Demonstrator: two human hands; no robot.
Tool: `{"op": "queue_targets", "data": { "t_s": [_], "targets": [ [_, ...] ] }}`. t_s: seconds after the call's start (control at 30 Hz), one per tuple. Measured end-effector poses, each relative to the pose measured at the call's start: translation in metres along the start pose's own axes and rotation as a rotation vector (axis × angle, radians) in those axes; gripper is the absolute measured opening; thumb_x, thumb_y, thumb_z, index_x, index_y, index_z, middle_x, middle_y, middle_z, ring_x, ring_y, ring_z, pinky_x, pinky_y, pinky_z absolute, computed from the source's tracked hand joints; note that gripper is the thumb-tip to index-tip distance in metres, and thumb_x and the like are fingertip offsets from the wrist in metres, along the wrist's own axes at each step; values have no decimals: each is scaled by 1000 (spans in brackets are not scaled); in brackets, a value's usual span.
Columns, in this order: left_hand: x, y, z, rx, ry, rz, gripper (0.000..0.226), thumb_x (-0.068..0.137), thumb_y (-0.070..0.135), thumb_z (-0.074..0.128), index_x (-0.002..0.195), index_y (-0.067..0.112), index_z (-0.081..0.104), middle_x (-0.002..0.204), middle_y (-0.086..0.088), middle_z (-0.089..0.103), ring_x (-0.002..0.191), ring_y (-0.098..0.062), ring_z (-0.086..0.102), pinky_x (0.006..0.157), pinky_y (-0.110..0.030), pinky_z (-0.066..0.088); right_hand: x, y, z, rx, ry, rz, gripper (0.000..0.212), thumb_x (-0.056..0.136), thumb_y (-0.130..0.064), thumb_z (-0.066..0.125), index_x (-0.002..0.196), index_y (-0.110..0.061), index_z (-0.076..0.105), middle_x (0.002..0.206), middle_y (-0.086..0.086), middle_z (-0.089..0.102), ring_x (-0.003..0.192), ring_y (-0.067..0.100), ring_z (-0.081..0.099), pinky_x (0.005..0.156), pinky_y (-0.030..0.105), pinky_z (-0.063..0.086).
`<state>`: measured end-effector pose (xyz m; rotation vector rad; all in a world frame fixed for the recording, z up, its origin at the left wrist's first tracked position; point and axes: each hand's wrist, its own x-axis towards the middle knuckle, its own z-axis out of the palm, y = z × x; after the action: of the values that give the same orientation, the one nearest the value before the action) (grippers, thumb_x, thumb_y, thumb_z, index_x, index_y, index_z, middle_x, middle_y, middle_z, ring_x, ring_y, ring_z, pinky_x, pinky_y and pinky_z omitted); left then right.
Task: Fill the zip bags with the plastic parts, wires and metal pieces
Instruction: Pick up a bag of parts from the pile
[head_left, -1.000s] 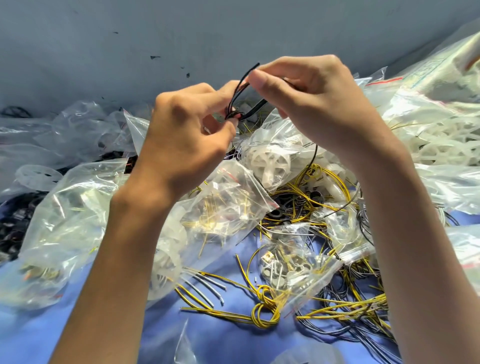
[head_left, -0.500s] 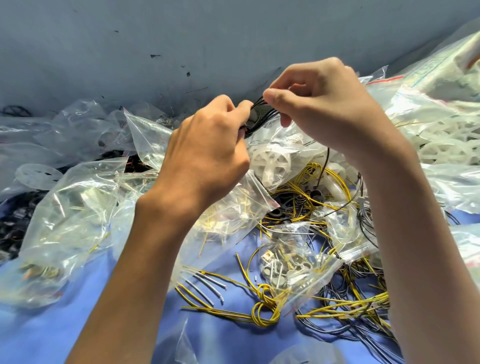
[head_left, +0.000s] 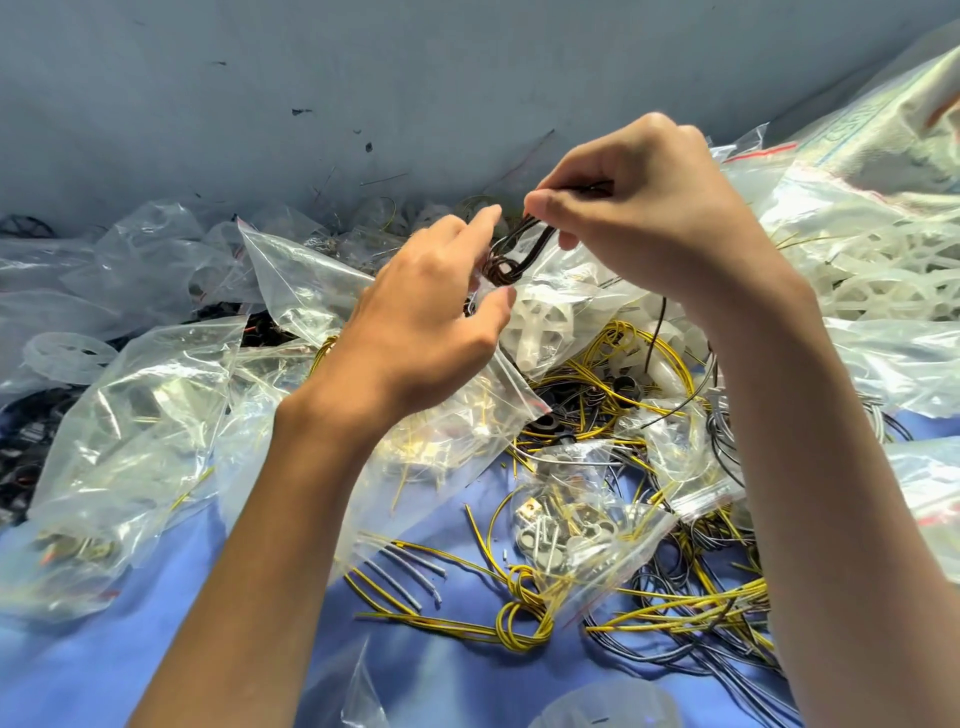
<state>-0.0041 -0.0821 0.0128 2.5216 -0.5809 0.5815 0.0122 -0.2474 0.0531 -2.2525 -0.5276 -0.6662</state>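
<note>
My right hand (head_left: 649, 228) pinches the upper end of a black wire bundle (head_left: 511, 262) between thumb and forefinger. The bundle's coiled lower end hangs between the forefinger and thumb of my left hand (head_left: 426, 327). That hand's thumb and hidden fingers pinch the edge of a small clear zip bag (head_left: 550, 270) around the coil. Whether the coil is inside the bag is unclear. Below my hands lie a zip bag of metal pieces (head_left: 576, 535), loose yellow wires (head_left: 514, 618) and a bag with white plastic parts (head_left: 545, 322).
Clear filled and empty bags (head_left: 130, 441) are heaped at the left on the blue cloth (head_left: 156, 649). A large sack of white plastic wheels (head_left: 883, 270) stands at the right. Grey and black wires (head_left: 691, 654) tangle at the lower right. A grey wall (head_left: 363, 78) rises behind.
Both hands have dropped slightly and shifted right. My left hand loosened from a fist over the wire, thumb now below the coil, and the bundle shows as a tighter coil.
</note>
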Motion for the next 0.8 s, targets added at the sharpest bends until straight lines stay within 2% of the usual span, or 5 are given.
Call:
{"op": "queue_targets", "data": {
  "t_s": [0.13,0.23,0.43,0.67,0.8],
  "targets": [
    [-3,-15,9,159,-320,-25,57,93,29,47,147,19,32,139,2,40,128,-12,26,110,-37,25,2,5,2,-31,3,72,21,88,-19,57,85,-11,76,70,10,69,49,4,48,43,8,32],
    [-6,-15,16,227,-435,-64,35,95,25,46,129,28,53,135,10,43,130,-9,23,104,-40,23,4,8,8,-126,-152,118,26,84,-8,46,91,-1,70,84,24,68,65,26,51,54,25,39],
    [-6,-9,2,119,-388,-52,14,96,26,50,85,32,57,84,14,49,102,-13,43,92,-33,31,3,9,15,-182,-388,125,34,82,-4,43,99,-12,72,86,11,72,53,6,42,47,24,34],
    [-9,0,-19,-43,-213,43,25,94,10,52,78,29,54,81,12,58,90,-17,51,91,-43,40,0,7,13,-43,-504,48,30,94,-9,49,101,-25,73,72,-10,70,45,-2,45,48,14,38],
    [-8,3,-24,-66,-160,119,30,94,11,53,76,34,49,83,12,55,90,-15,43,89,-44,38,-4,4,6,-26,-628,-2,31,93,-12,54,76,-31,70,59,-17,65,46,-1,45,45,8,33]
  ]
}}
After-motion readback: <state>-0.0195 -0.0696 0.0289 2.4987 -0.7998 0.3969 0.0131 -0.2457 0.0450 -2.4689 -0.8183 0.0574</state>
